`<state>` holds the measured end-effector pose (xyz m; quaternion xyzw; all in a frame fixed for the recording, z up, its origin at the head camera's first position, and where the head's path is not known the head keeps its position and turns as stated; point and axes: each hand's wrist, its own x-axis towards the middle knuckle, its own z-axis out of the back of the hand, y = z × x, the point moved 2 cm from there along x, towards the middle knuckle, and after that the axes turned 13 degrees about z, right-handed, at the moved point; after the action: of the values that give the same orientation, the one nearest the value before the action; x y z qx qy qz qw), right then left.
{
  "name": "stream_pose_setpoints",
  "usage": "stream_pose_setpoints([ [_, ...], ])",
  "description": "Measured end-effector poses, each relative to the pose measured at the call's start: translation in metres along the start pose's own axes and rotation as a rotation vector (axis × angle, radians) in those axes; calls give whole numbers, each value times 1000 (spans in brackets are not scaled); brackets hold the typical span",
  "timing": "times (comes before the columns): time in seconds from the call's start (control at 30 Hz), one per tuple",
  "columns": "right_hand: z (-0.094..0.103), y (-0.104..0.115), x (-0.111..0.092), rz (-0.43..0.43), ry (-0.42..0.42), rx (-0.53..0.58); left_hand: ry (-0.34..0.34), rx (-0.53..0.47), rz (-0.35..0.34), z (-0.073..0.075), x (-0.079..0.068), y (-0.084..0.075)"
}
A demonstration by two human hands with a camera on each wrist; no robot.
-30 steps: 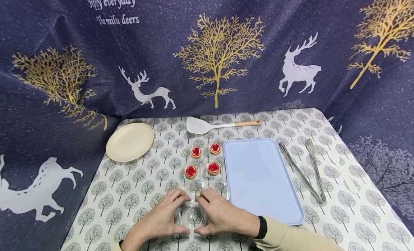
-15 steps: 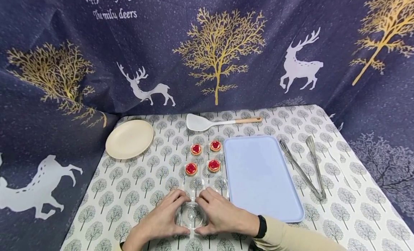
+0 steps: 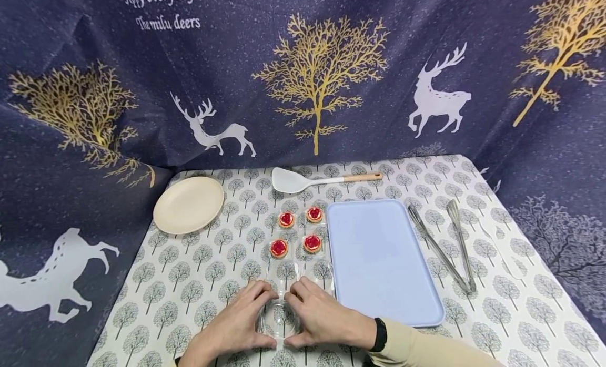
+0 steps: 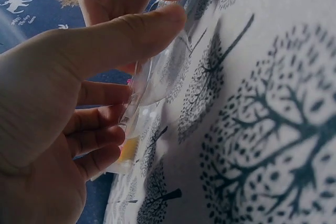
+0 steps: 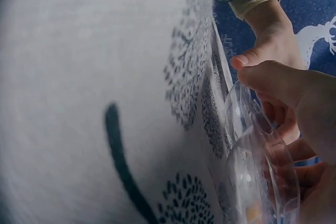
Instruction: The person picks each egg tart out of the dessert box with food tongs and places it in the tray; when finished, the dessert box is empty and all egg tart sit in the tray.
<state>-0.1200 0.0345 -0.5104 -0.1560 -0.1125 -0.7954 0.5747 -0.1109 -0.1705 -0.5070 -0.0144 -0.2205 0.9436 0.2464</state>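
At the front middle of the table in the head view, a small clear plastic container (image 3: 279, 319) sits between my two hands. My left hand (image 3: 239, 317) grips its left side, thumb at the near edge and fingers at the far edge. My right hand (image 3: 324, 314) holds the right side in the same way, its thumb close to the left one. The left wrist view shows the container's transparent wall (image 4: 157, 80) between thumb and fingers. Its rounded clear form (image 5: 257, 166) also appears in the right wrist view. Beyond the hands lie clear plastic compartments (image 3: 285, 272), several farther ones holding red-topped tarts (image 3: 312, 244).
A light blue tray (image 3: 383, 262) lies right of the tarts, with metal tongs (image 3: 445, 256) beyond it. A cream plate (image 3: 188, 205) rests at the back left. A white spatula (image 3: 303, 183) with a wooden handle end lies along the back.
The head view has shifted slightly. Both hands stay around the clear container, with only a small movement of the fingers.
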Motion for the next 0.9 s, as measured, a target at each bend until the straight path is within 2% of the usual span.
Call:
stream_pose_setpoints([
  [0.27,0,1,0,7,-3,-27,-1,-2,-4,0,1,0],
  [0.57,-1,3,-1,22,0,-53,3,9,28,-5,-4,0],
  [0.7,-1,3,-2,13,9,-51,32,9,50,-4,-5,-1],
  [0.9,3,2,-3,11,5,-15,54,22,43,-2,-7,-1],
])
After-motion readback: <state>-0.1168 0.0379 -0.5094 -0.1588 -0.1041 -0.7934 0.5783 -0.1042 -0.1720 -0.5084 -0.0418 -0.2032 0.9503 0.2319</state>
